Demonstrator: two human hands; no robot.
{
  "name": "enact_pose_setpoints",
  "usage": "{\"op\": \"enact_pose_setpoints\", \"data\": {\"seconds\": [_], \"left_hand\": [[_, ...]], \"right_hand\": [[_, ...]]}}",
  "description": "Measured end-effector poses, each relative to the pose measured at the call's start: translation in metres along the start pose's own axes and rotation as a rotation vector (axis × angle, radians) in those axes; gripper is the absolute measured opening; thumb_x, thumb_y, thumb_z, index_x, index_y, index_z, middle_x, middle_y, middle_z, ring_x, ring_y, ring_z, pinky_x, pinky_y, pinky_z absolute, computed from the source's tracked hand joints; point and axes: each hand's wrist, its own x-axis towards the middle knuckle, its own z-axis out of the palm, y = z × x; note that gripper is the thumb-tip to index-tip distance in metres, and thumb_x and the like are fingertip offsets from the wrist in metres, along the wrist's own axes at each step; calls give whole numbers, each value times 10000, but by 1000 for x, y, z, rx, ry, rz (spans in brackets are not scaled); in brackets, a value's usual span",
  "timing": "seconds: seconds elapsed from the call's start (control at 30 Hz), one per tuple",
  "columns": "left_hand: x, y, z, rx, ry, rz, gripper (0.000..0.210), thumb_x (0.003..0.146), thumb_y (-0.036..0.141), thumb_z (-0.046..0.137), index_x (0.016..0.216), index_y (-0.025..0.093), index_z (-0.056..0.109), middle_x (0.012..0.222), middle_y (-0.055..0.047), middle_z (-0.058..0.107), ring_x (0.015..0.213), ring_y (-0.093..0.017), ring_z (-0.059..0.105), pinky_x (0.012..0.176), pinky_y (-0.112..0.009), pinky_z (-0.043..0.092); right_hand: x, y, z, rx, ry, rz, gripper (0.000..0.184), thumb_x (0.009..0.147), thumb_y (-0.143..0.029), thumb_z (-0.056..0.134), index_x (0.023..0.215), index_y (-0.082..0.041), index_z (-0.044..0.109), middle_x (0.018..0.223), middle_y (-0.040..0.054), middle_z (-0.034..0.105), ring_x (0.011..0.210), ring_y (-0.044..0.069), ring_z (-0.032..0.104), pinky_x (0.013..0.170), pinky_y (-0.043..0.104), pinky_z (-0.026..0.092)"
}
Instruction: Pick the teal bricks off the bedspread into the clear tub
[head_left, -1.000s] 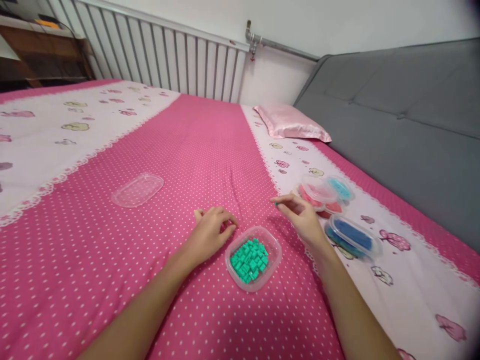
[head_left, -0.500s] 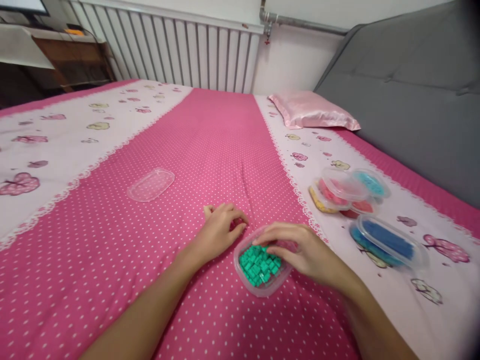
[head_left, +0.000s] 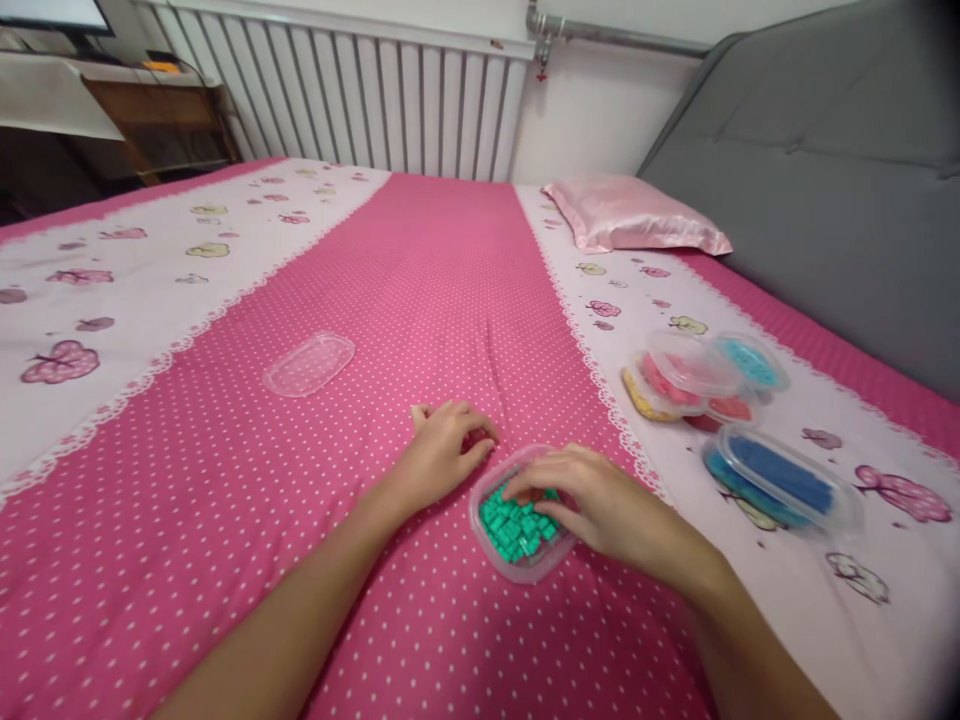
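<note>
A clear plastic container (head_left: 525,573) stands on the dotted pink bedcover, with many small green blocks (head_left: 514,525) in it. My right hand (head_left: 600,500) reaches over its right side. The fingers are bent down into the green blocks, with a gap between them and the thumb; nothing shows held, though the fingertips are partly hidden. Just left of the container, my left hand (head_left: 442,450) rests on the bedcover with loosely curled fingers, thumb and forefinger apart, holding nothing. Farther left lies a clear lid (head_left: 310,364), flat on the cover.
On the right are a stack of lidded tubs (head_left: 686,375) with red, yellow and light blue contents and a tub of dark blue pieces (head_left: 780,480). A pink pillow (head_left: 637,215) lies by the grey headboard (head_left: 810,150). A radiator (head_left: 375,100) stands at the back.
My right hand has shifted slightly left, its fingers lower over the green blocks. My left hand keeps its place by the container. The whole view has shifted a little.
</note>
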Motion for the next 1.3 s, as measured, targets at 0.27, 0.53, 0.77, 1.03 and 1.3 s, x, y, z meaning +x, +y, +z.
{"op": "enact_pose_setpoints", "data": {"seconds": [0.27, 0.53, 0.77, 1.03, 1.3], "left_hand": [[2, -3, -1, -1, 14, 1, 208, 971, 315, 536, 951, 237, 727, 985, -33, 690, 1002, -222, 598, 944, -452, 304], [4, -5, -1, 13, 2, 34, 236, 987, 323, 508, 998, 228, 723, 1002, -37, 688, 998, -202, 608, 927, -378, 391], [0, -42, -52, 241, 331, -258, 354, 991, 355, 501, 1264, 181, 644, 1373, -152, 547, 1353, -333, 419, 1168, -580, 242], [-21, -88, -96, 297, 475, -771, 732, 900, 552, 641, 1496, 197, 406, 1587, -161, 334, 1462, -394, 320, 1161, -659, 316], [-22, -80, -97, 154, 614, -681, 438, 964, 418, 607, 1317, 161, 575, 1361, -111, 576, 1238, -280, 571, 1051, -527, 491]], "right_hand": [[0, -3, -2, 58, 6, -13, 320, 908, -104, 658, 1129, -320, 739, 1075, -32, 770, 1001, 165, 685, 927, 341, 469], [-1, 31, -21, 387, 233, 38, 268, 877, -368, 739, 1133, -291, 741, 1179, 38, 729, 1151, 207, 636, 1064, 409, 435], [-12, 78, -1, 505, 34, 45, 1234, 473, -455, 975, 1549, -267, 401, 1563, 145, 474, 1450, 320, 434, 1199, 514, 331], [-11, 66, 28, 565, 165, 52, 947, 643, -417, 913, 1467, -236, 483, 1517, 129, 522, 1395, 285, 500, 1195, 461, 359], [-5, 73, 41, 582, 267, 34, 715, 816, -370, 805, 1438, -209, 493, 1457, 129, 544, 1329, 316, 533, 1127, 584, 403]]}}
